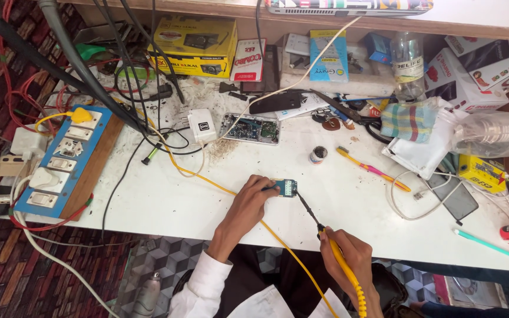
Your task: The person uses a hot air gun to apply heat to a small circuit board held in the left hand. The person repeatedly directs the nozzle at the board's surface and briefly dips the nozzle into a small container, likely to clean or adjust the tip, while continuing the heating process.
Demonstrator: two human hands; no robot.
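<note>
Here, at a cluttered white workbench (166,200), I watch two bare hands meet over a small circuit board (286,188) lying flat near the middle of the bench, just ahead of the front edge. My left hand (248,203) reaches in from the lower left, its fingertips (268,186) closed on the board's left edge and pinning it to the surface. My right hand (349,256), lower and to the right, is wrapped tight around the yellow handle of a soldering iron (325,235).

The relation that counts: the board lies up and to the left of the right-hand grip, and the iron's long axis runs along that same diagonal, dark tip pointing at the board's lower right corner. I cannot tell whether the tip touches the board or stands just off it. The left hand is plainly the nearer, in contact with the board; the right sits back by the length of the tool.

A yellow cable (207,178) crosses the bench under the left wrist. Behind lie a larger green circuit board (254,129), a white charger (201,125) and a blue switchboard (60,162) at far left.
</note>
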